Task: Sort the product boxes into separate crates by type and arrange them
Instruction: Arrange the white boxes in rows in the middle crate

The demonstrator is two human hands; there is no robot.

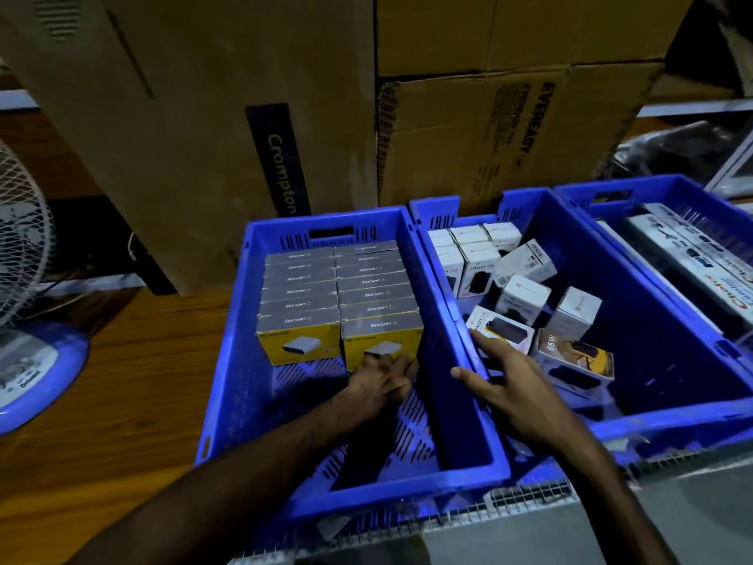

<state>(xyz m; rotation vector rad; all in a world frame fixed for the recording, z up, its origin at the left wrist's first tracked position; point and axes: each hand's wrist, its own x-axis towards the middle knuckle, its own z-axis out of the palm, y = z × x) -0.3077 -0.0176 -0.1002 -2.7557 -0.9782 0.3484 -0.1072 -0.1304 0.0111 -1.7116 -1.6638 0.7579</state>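
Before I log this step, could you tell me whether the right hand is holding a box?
No, the right hand hovers open over the middle crate, its fingers spread, gripping nothing.

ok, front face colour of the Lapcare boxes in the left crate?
Yellow fronts, grey tops, on the Lapcare boxes in the left crate; head view shows it.

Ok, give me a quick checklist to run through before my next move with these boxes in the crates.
1. Yellow boxes in the left crate form two neat rows: ok.
2. Left hand presses the front yellow box; whether that box sits flush: cannot tell.
3. White boxes in the middle crate arranged: not ok, several lie tilted and loose.
4. Right hand free to pick: ok, fingers straight, holding nothing.
5. No yellow boxes mixed into the middle crate: ok.
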